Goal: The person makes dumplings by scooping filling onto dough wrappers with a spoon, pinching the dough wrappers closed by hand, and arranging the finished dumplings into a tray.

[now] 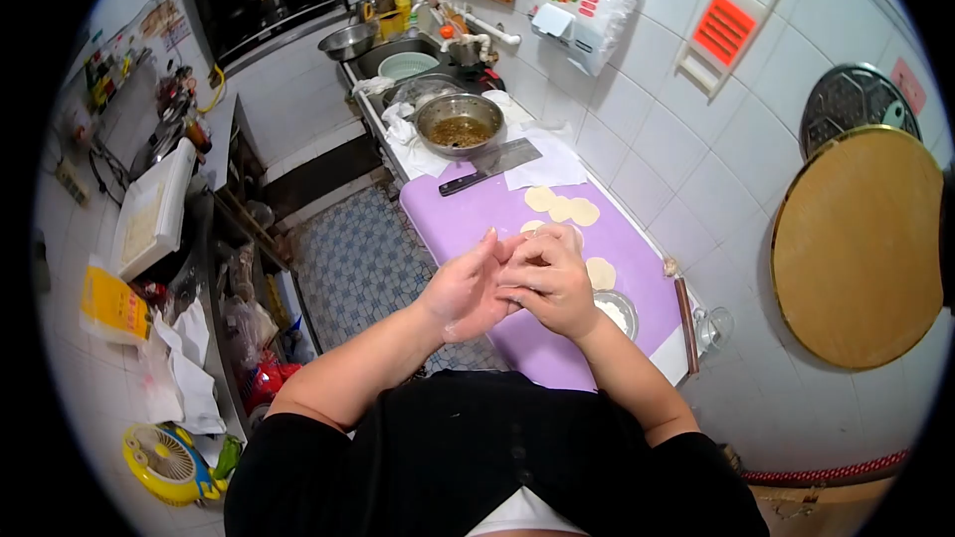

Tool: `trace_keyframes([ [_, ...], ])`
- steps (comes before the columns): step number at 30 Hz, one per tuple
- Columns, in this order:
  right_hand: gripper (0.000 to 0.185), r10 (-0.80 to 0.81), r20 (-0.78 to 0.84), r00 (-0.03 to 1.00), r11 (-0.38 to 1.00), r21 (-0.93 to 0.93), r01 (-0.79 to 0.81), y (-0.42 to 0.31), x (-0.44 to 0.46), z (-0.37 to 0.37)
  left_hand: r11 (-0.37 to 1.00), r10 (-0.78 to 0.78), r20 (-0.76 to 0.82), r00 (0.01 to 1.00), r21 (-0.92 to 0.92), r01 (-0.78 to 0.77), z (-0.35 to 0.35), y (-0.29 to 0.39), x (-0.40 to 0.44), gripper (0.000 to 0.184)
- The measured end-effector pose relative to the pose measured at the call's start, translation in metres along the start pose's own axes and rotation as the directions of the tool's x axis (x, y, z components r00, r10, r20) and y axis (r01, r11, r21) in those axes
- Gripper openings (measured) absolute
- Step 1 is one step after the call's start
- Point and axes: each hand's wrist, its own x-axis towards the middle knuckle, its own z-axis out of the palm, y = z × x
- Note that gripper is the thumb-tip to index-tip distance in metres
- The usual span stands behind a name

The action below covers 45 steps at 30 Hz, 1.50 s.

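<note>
My left hand (470,286) is raised over the near part of a purple mat (547,358), palm up, thumb out and fingers stretched toward the other hand. My right hand (555,283) meets it, its fingers curled in against the left fingers; whatever they grip, if anything, is hidden. Beyond the hands, several round dough wrappers (582,211) lie on the mat, with one wrapper (600,273) just right of my right hand. A bowl of white flour (619,315) stands by my right wrist, partly covered by it.
A cleaver (487,167) lies across the mat's far end, before a metal bowl (460,124) of brownish contents. A rolling pin (686,326) and a glass (714,328) are at the right edge. A round wooden board (860,249) hangs on the right wall. Shelving stands left.
</note>
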Motion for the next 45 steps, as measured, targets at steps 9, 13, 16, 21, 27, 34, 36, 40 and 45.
trace_keyframes([
  [9,0.014,0.016,0.051,0.999,0.998,0.062,-0.02,0.004,0.001,0.015,0.994,0.038,-0.095,0.995,-0.095,-0.047,-0.004,-0.008,-0.006,0.069],
  [13,0.014,-0.087,0.069,0.994,0.995,0.047,0.083,0.008,0.003,0.013,0.993,0.04,-0.122,0.992,-0.104,-0.053,-0.004,-0.007,-0.006,0.068],
  [16,0.015,-0.06,0.076,0.995,0.995,0.081,0.054,0.007,0.006,0.017,0.972,0.049,0.022,0.999,-0.23,-0.043,-0.02,-0.007,-0.008,0.068],
  [21,0.023,-0.116,0.117,0.986,0.989,0.101,0.104,0.018,0.004,0.02,0.976,0.055,-0.141,0.988,-0.203,-0.083,0.003,0.0,-0.006,0.067],
  [27,0.025,0.104,-0.022,0.994,0.991,0.092,-0.102,0.01,0.007,0.019,0.97,0.154,-0.072,0.985,-0.179,-0.165,-0.01,-0.006,-0.002,0.063],
  [34,0.019,0.11,-0.093,0.99,0.987,0.129,-0.098,0.015,-0.004,0.023,0.955,0.296,-0.285,0.912,0.082,-0.285,-0.005,-0.02,0.008,0.055],
  [36,0.019,0.274,-0.262,0.925,0.941,0.269,-0.203,0.004,0.001,0.028,0.943,0.333,-0.254,0.908,0.085,-0.322,-0.009,-0.023,0.008,0.053],
  [40,0.019,0.138,-0.11,0.984,0.976,0.183,-0.116,0.019,-0.012,0.019,0.937,0.349,-0.264,0.899,0.066,-0.344,-0.001,-0.025,0.012,0.05],
  [45,0.019,0.224,-0.194,0.955,0.968,0.162,-0.194,0.016,-0.012,0.014,0.941,0.328,-0.197,0.924,0.151,-0.302,-0.015,-0.031,0.012,0.05],
])
